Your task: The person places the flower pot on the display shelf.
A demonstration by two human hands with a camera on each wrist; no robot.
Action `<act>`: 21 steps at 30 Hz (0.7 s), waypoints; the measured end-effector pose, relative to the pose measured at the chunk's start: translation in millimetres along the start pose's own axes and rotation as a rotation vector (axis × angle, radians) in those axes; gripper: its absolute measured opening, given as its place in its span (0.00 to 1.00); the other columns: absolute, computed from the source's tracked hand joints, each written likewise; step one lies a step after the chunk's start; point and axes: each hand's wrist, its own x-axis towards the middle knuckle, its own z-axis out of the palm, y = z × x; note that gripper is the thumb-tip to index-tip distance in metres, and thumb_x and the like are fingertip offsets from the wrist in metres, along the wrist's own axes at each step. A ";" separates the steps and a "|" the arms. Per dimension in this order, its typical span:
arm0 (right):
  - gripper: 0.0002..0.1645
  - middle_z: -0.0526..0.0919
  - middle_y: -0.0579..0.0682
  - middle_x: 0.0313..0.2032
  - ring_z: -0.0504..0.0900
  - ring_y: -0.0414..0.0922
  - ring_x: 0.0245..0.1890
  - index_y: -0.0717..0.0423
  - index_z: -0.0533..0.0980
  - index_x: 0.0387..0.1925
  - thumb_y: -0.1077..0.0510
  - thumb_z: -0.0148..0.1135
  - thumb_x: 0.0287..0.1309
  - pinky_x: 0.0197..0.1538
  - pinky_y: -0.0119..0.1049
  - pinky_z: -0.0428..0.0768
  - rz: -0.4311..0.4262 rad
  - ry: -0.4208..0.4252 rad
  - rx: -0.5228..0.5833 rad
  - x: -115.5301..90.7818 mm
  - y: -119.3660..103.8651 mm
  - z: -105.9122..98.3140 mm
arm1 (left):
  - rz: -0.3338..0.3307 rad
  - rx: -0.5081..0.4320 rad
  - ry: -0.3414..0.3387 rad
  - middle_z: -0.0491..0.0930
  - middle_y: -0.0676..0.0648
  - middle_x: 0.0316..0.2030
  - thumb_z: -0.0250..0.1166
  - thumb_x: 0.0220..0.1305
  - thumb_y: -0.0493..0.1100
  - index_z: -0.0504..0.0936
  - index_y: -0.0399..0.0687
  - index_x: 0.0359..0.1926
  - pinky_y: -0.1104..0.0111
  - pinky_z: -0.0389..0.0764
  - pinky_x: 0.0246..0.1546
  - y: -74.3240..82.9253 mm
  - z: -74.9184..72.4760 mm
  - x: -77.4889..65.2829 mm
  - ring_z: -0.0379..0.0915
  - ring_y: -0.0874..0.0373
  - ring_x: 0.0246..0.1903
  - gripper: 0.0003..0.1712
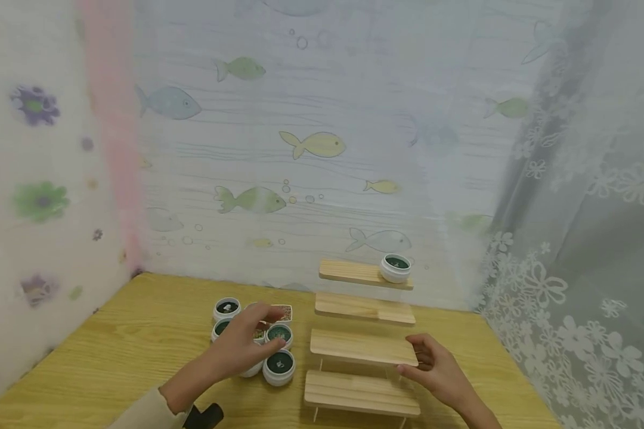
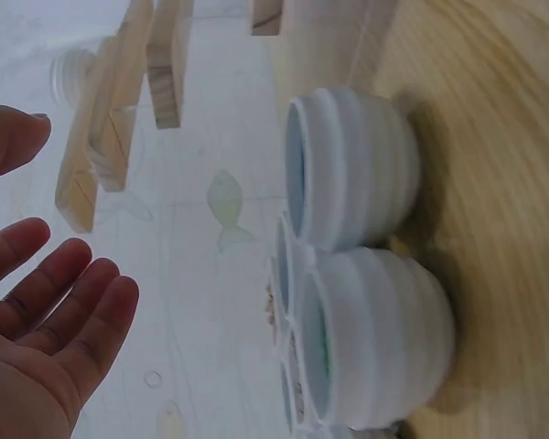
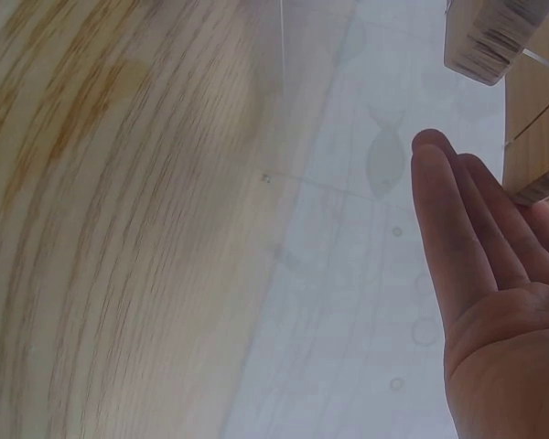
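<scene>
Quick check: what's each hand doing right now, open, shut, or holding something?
Left hand: open, fingers spread above the white jars, holding nothing.
Right hand: open, fingers straight beside the wooden tiered shelf, holding nothing.

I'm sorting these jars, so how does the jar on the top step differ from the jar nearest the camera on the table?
The top-step jar sits alone on the stepped wooden rack's highest plank; the nearest table jar stands on the table within a cluster of jars. The top-step jar is far from both hands; the nearest table jar lies just beside the left hand. Both are small, white, round, upright, with dark green tops.
</scene>
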 end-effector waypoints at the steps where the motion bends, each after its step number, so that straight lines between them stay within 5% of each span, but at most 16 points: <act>1: 0.37 0.70 0.67 0.59 0.74 0.61 0.56 0.61 0.67 0.61 0.51 0.70 0.54 0.49 0.44 0.79 0.003 0.000 0.000 -0.3 -0.3 -0.2 | -0.004 0.003 0.003 0.76 0.52 0.49 0.69 0.59 0.43 0.75 0.50 0.54 0.63 0.79 0.46 -1.7 -0.5 -3.3 0.74 0.55 0.48 0.22; 12: 0.37 0.71 0.64 0.59 0.74 0.58 0.56 0.60 0.68 0.60 0.51 0.71 0.52 0.49 0.42 0.79 0.020 0.010 0.013 0.8 -0.7 2.1 | -0.058 0.109 0.012 0.75 0.49 0.48 0.74 0.52 0.41 0.76 0.47 0.53 0.60 0.79 0.46 -19.9 -3.8 -32.7 0.74 0.51 0.47 0.27; 21: 0.37 0.72 0.65 0.58 0.74 0.58 0.56 0.61 0.68 0.60 0.51 0.70 0.53 0.48 0.42 0.79 0.010 0.007 -0.003 0.3 -1.5 1.3 | -0.095 0.196 0.037 0.77 0.50 0.46 0.77 0.47 0.46 0.78 0.45 0.52 0.59 0.76 0.48 -31.1 -0.5 -41.5 0.72 0.57 0.46 0.30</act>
